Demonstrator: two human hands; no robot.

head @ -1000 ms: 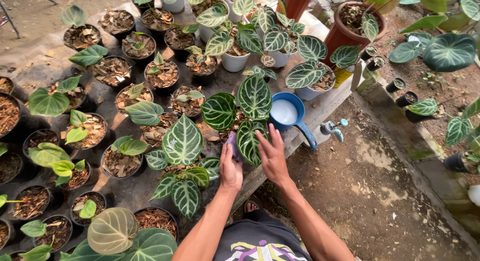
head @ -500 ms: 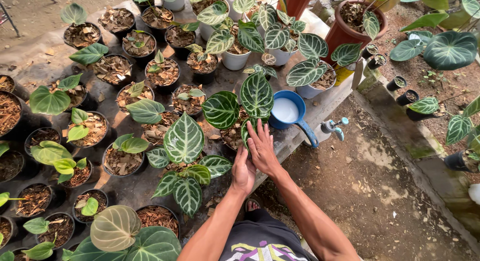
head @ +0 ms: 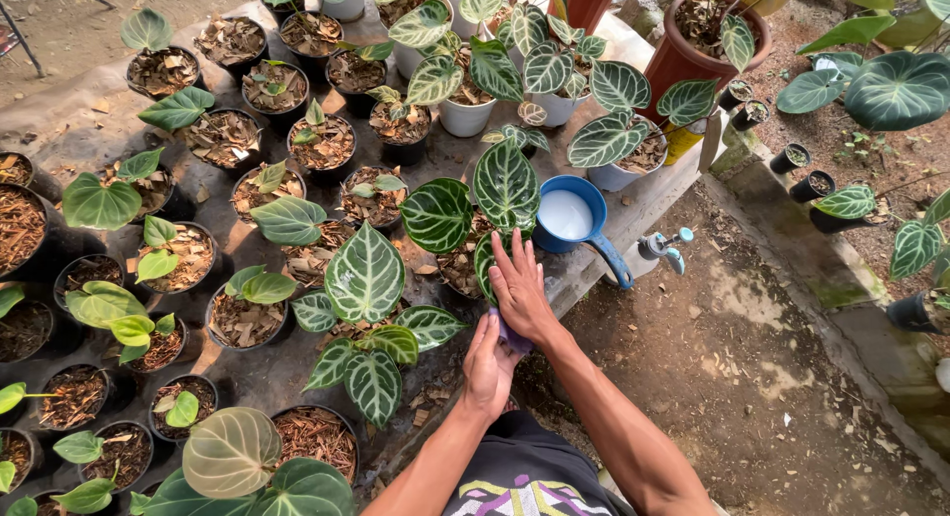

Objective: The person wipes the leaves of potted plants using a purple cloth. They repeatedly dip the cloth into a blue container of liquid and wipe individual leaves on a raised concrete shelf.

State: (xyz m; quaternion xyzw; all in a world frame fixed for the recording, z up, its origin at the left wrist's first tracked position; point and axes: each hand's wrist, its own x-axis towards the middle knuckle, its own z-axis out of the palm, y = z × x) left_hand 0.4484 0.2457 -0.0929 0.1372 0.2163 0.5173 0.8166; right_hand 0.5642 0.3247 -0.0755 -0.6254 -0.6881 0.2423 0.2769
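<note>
My right hand (head: 520, 290) lies flat, fingers apart, on a dark green leaf with white veins (head: 484, 262) of a potted plant (head: 505, 185) at the bench's front edge. Just below it, my left hand (head: 487, 363) is closed around a small purple cloth (head: 512, 337), which shows between that hand and my right wrist. The leaf is mostly hidden under my right palm. A blue scoop (head: 584, 192) holding white liquid stands right of the plant, its handle pointing towards me.
Many black pots (head: 237, 323) of bark chips and young plants crowd the grey-covered bench (head: 69, 120). White pots (head: 465, 115) and a terracotta pot (head: 683, 61) stand at the back. A spray nozzle (head: 665, 247) hangs off the bench edge over the dirt floor (head: 752, 377).
My left hand with the purple cloth has drawn back from the leaf towards my body. My right hand has slid left and now lies over the leaf, above the left hand.
</note>
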